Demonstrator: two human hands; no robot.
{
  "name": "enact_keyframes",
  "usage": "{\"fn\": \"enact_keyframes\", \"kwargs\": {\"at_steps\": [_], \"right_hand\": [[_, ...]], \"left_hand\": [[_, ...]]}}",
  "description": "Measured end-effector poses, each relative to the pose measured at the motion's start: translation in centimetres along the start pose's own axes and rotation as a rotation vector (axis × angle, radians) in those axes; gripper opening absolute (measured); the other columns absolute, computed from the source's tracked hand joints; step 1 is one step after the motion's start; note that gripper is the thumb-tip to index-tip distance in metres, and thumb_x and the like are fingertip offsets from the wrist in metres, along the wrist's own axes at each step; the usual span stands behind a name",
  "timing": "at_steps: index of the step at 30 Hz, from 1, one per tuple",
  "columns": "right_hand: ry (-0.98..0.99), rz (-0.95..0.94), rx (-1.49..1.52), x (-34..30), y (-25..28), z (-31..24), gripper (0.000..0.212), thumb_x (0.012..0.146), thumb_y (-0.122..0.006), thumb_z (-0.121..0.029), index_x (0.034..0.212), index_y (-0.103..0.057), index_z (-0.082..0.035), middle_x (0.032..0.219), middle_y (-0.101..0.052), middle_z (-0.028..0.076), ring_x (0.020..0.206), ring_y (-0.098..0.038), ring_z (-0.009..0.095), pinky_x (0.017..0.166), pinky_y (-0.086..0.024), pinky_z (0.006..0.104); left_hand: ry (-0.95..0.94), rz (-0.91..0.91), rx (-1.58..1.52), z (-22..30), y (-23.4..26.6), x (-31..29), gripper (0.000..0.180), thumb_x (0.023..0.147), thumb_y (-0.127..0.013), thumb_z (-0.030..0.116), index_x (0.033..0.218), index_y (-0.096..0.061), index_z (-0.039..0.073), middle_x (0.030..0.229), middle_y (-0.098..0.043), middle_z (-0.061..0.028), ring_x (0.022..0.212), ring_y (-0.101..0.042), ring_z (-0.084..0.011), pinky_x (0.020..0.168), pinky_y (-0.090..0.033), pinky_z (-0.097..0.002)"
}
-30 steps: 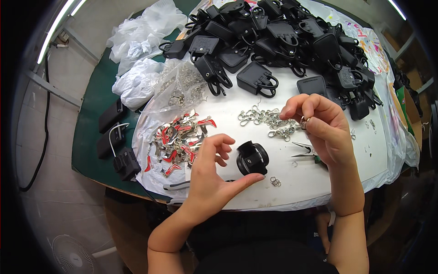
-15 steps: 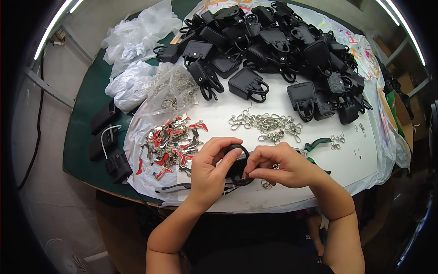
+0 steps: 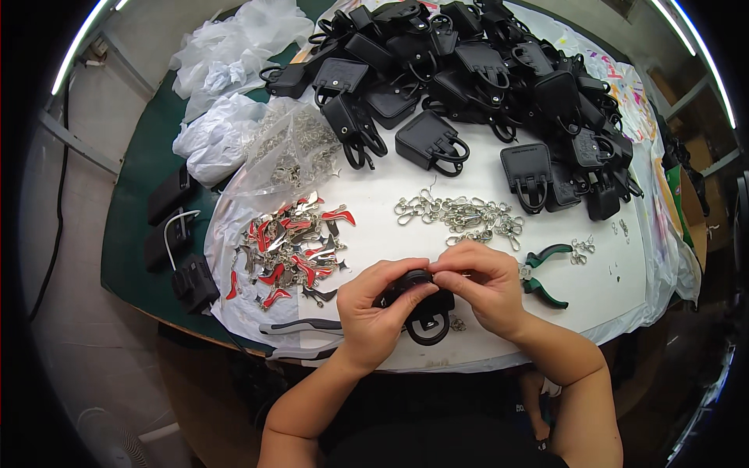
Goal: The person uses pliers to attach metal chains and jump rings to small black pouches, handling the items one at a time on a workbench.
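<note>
Near the table's front edge, my left hand grips a small black handbag, its thumb and fingers pressed on the upper part. A looped handle hangs toward me below the fingers. Close beside it, the thumb and forefinger of my right hand pinch together at the bag. Whatever lies between those fingertips is too small to make out. Left of my hands lies a heap of red, black and silver shoe-shaped charms. Beyond them is a cluster of silver swivel clasps.
Green-handled pliers lie right of my hands, grey-handled pliers left. Many black mini handbags are piled at the back. A clear bag of metal parts and black power banks sit at left. Small clasps lie at right.
The handbag has turned in my left hand, so a handle now hangs nearer me. My right hand has risen slightly to the bag's upper part. The whole view has shifted a little.
</note>
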State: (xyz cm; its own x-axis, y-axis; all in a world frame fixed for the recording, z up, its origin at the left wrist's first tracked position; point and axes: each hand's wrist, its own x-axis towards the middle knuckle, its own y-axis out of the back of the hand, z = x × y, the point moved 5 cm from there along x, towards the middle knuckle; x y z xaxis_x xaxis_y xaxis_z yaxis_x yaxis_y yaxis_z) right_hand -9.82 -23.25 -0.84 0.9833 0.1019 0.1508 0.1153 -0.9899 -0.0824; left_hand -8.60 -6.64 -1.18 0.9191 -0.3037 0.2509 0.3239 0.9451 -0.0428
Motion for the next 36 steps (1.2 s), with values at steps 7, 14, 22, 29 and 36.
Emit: {"fn": "enact_keyframes", "kwargs": {"at_steps": [7, 14, 22, 29, 36], "right_hand": [[0.299, -0.058, -0.365, 0.5, 0.1, -1.8, 0.026, 0.083, -0.077, 0.001, 0.108, -0.075, -0.003, 0.095, -0.069, 0.008, 0.071, -0.062, 0.011, 0.059, -0.049, 0.0235], [0.295, -0.061, -0.381, 0.4, 0.1, -2.1, 0.024, 0.082, -0.078, 0.000, 0.106, -0.075, -0.003, 0.093, -0.068, 0.008, 0.071, -0.062, 0.011, 0.059, -0.049, 0.0231], [0.303, -0.049, -0.389, 0.0, -0.2, -2.6, 0.022, 0.081, -0.079, 0.000, 0.102, -0.074, -0.001, 0.092, -0.068, 0.009, 0.072, -0.064, 0.012, 0.059, -0.051, 0.0229], [0.299, -0.032, -0.378, -0.1, -0.4, -2.8, 0.019, 0.081, -0.079, 0.001, 0.099, -0.073, 0.001, 0.092, -0.068, 0.010, 0.072, -0.064, 0.012, 0.059, -0.052, 0.0233], [0.160, -0.054, -0.226, 0.4, -0.1, -2.3, 0.016, 0.084, -0.076, 0.000, 0.100, -0.073, 0.000, 0.093, -0.069, 0.009, 0.075, -0.064, 0.012, 0.065, -0.051, 0.0233]], "left_hand": [[0.052, 0.075, -0.043, 0.4, 0.4, 0.3, 0.024, 0.091, -0.071, 0.000, 0.114, -0.070, -0.003, 0.098, -0.072, -0.0103, 0.087, -0.067, -0.0133, 0.078, -0.052, -0.0244], [-0.022, 0.038, 0.068, 1.0, 0.1, 0.0, 0.023, 0.095, -0.066, 0.004, 0.115, -0.068, -0.007, 0.101, -0.069, -0.0104, 0.089, -0.064, -0.0123, 0.080, -0.049, -0.0233], [-0.196, 0.062, 0.231, 2.0, -0.2, -0.1, 0.022, 0.090, -0.071, 0.003, 0.109, -0.069, -0.007, 0.095, -0.072, -0.0144, 0.083, -0.067, -0.0184, 0.075, -0.052, -0.0267], [-0.298, 0.034, 0.298, 2.4, -0.2, -0.3, 0.029, 0.086, -0.075, 0.001, 0.113, -0.070, -0.006, 0.097, -0.072, -0.0168, 0.081, -0.070, -0.0213, 0.070, -0.056, -0.0283], [-0.296, 0.043, 0.304, 2.2, -0.3, -0.2, 0.035, 0.083, -0.078, 0.001, 0.116, -0.069, -0.006, 0.096, -0.072, -0.0163, 0.081, -0.070, -0.0204, 0.070, -0.056, -0.0286]]}}
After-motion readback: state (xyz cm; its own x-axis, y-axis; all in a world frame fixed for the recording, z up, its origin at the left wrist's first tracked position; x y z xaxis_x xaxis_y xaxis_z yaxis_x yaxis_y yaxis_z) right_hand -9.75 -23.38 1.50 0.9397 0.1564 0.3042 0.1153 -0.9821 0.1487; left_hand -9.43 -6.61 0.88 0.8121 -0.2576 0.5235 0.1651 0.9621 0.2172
